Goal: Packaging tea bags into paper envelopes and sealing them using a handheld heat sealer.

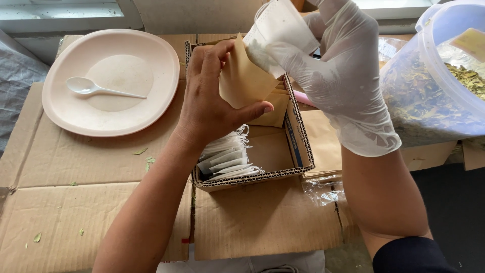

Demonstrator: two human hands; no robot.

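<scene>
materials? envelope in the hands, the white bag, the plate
Brown envelope, in the bare left hand: looks like matte kraft paper, creased at its folds. White filter bag, in the gloved right hand: probably thin, non-woven paper, slightly see-through. Plate: pale pink, smooth low sheen, likely plastic or melamine.

Flattened cardboard sheets [76, 202] covered the work surface. Along the far edge ran a pale window ledge [60, 12], brightly lit by daylight. A grey tarp [15, 76] lay at the left, and dark floor [454, 202] showed at the right.
</scene>
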